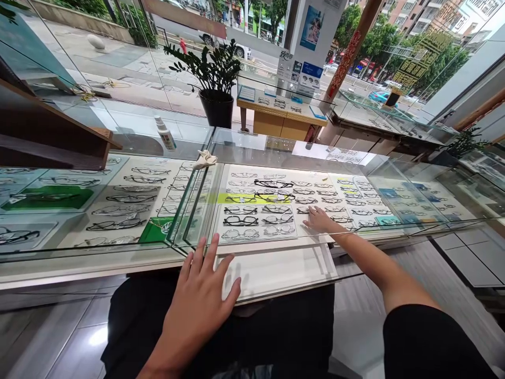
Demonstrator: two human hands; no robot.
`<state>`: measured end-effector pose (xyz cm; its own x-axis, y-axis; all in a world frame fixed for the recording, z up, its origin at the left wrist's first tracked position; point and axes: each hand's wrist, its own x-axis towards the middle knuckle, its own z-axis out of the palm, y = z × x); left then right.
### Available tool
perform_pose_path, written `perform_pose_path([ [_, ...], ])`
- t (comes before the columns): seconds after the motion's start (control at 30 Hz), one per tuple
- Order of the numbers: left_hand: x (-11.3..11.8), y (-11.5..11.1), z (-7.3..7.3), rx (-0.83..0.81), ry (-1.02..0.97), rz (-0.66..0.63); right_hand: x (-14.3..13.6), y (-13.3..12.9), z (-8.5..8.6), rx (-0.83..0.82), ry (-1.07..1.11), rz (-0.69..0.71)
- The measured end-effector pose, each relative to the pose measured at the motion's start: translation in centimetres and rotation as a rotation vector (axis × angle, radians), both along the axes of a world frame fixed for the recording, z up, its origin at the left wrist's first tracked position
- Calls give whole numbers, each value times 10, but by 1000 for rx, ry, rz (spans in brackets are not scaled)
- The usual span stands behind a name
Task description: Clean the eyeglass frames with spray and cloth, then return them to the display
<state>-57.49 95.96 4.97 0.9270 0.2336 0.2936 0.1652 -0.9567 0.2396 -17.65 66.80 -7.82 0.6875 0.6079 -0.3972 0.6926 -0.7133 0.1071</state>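
Observation:
My left hand [205,295] is held palm down with its fingers spread, at the front edge of the glass display case [252,139]. It holds nothing, and its fingertips are beside the case's glass divider. My right hand [319,220] reaches inside the case, thumb apart from the fingers. Its fingertips are at a pair of dark-framed eyeglasses [302,211], which they partly cover. Left of that hand, several eyeglasses [240,220] lie in rows on a white display board [258,238]. A yellow-green strip [223,198] runs under one row.
A pull-out white tray [276,271] extends toward my lap. A crumpled cloth [205,159] and a spray bottle [165,134] stand on the glass top. More eyeglasses and green cards [51,197] fill the left section. A potted plant [216,100] stands behind.

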Motion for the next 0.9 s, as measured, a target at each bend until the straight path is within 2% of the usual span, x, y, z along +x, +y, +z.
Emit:
perform_pose_path([
  [0.4,0,-2,2,6,2,7,-6,7,7,-31,26,-35],
  [0.6,-1,-1,1,13,17,-2,-18,14,29,-25,42,-71],
  [0.73,-1,0,0,11,16,-2,-49,25,49,-4,53,-36],
  [0.83,-1,0,0,6,12,-5,-89,39,67,0,120,45],
  [0.9,-1,0,0,2,11,-4,-120,48,86,-16,218,104],
])
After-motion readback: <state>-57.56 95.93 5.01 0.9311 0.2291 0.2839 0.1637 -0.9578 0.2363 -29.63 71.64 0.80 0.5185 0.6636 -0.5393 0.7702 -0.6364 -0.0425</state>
